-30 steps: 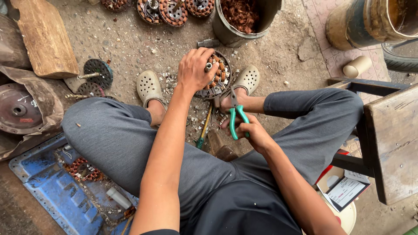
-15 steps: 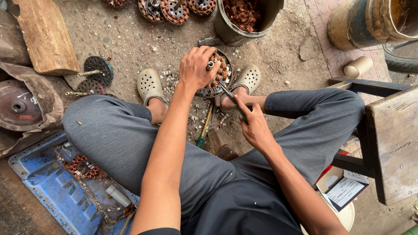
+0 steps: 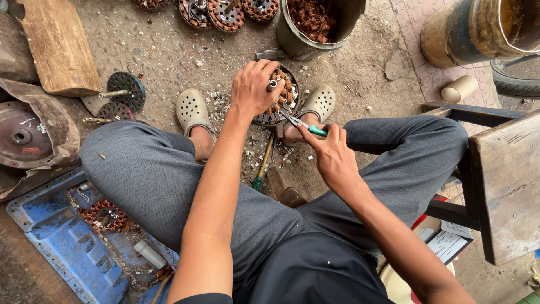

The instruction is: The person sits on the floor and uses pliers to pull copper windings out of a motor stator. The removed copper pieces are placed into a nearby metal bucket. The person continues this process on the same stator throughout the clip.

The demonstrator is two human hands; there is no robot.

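Observation:
My left hand (image 3: 254, 89) grips the top of a round motor stator (image 3: 281, 97) wound with copper coils, which stands on the ground between my feet. My right hand (image 3: 332, 153) holds green-handled pliers (image 3: 302, 125), their tip pointing at the stator's lower right edge. Bits of cut wire and debris lie on the ground below the stator. A green-handled screwdriver (image 3: 261, 166) lies on the ground between my legs.
A metal bucket (image 3: 315, 28) of copper wire stands behind the stator, with several more stators (image 3: 225, 12) beside it. A wooden block (image 3: 59, 48) and round discs (image 3: 125, 90) lie left. A blue tray (image 3: 62, 236) holds another stator. A wooden stool (image 3: 500, 180) is at right.
My right hand has brought the pliers up from beside my knee to the stator's edge. My left hand stays on the stator.

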